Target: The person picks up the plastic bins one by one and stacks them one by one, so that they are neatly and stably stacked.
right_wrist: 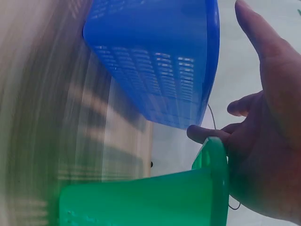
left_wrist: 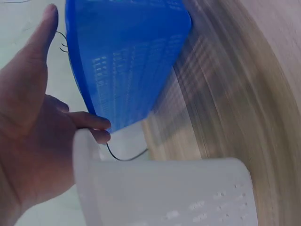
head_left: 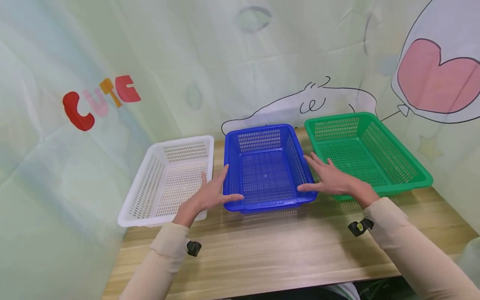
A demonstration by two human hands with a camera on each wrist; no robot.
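Observation:
Between the two hands a blue plastic basket (head_left: pixel 266 175) stands on the table, with nothing in it. My left hand (head_left: pixel 210 192) is at its left rim, thumb over the front left corner and fingers spread along the side. My right hand (head_left: pixel 330 177) mirrors this at the right rim, its fingers extended. In the left wrist view the left hand (left_wrist: pixel 37 122) has its fingertips by the blue rim, next to the white basket (left_wrist: pixel 164 188). The right wrist view has the right hand (right_wrist: pixel 268 122) beside the blue rim and above the green basket (right_wrist: pixel 141 200). Neither hand curls round a rim.
A white basket (head_left: pixel 125 218) stands at the left and a green basket (head_left: pixel 423 181) at the right, close to the blue one. The wooden table (head_left: pixel 270 250) ends at a front edge near the body. A printed cloth (head_left: pixel 180 50) hangs behind.

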